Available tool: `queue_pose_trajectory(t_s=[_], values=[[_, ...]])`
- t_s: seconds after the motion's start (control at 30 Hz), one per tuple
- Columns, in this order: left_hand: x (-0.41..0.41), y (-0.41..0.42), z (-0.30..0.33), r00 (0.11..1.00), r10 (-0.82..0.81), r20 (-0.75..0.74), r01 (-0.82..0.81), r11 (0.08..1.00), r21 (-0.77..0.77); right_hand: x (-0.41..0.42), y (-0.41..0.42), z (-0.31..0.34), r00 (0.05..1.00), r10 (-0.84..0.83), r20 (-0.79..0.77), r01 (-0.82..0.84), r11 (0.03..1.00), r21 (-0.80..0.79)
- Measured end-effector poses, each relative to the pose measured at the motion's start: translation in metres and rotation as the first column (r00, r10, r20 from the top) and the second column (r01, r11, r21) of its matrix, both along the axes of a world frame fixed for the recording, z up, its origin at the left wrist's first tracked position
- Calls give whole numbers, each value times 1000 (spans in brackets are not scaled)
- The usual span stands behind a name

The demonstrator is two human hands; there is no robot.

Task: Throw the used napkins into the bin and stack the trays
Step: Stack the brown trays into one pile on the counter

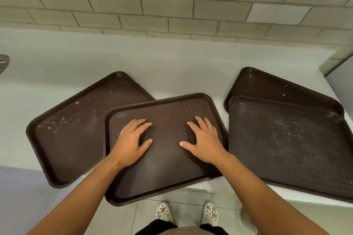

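Several dark brown trays lie on a pale counter [172, 66]. The middle tray [168, 173] overlaps the right edge of the left tray [66, 139] and juts out past the counter's front edge. My left hand [131, 143] and my right hand [204, 141] rest flat on the middle tray, fingers spread and relaxed. At the right, a front tray [290, 147] lies partly on top of a back tray [267, 86]. No napkins or bin are in view.
A grey brick wall [172, 0] rises behind the counter. A grey object [3, 63] shows at the far left edge. The counter ends at the right near a wall corner [332, 63]. Tiled floor and my white shoes [187, 213] are below.
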State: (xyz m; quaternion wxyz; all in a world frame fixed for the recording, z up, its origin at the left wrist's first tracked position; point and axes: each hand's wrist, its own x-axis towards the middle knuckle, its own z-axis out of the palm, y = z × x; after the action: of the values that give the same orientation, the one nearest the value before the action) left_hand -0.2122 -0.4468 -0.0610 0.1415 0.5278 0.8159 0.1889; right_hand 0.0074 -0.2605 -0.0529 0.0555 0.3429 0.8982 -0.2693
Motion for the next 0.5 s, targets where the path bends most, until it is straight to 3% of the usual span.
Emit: queue_pose_trajectory(t_s=[0.2,0.5], values=[[0,-7,-13,989,-114,-99,101,987,-127,3,-8,-20,999,-6,37,3,997,79],[6,3,-15,976,-201,-80,194,977,-94,22,-5,-29,997,-44,55,39,994,100]])
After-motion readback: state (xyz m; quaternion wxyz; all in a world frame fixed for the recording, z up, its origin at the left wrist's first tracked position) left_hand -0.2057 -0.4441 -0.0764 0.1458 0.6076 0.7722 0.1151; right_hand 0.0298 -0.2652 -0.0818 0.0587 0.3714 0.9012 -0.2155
